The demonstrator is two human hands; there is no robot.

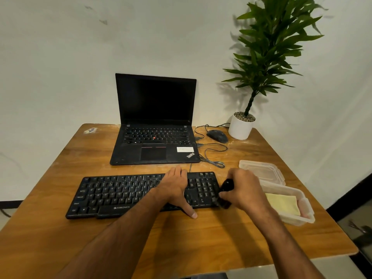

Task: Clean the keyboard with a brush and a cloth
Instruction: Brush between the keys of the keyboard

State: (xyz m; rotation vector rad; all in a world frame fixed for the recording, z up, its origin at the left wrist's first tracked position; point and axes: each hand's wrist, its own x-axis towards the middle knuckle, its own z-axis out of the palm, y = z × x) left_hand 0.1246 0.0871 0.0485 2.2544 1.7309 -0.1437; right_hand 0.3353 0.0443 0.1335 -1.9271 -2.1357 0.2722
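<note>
A black keyboard (120, 194) lies across the middle of the wooden table (181, 238). My left hand (175, 190) rests flat on its right-centre keys, fingers straight, thumb on the table at the front edge. My right hand (243, 188) grips a small black brush (225, 193) at the keyboard's right end, its bristles down on the number pad corner. A folded yellow cloth (283, 203) lies in an open clear plastic box (298, 219) to the right of the keyboard.
An open black laptop (155, 125) stands behind the keyboard. A black mouse (217, 135) with coiled cables and a potted plant (241, 127) sit at the back right. The box's clear lid (261, 170) lies behind the box. The table's edge is close on the right.
</note>
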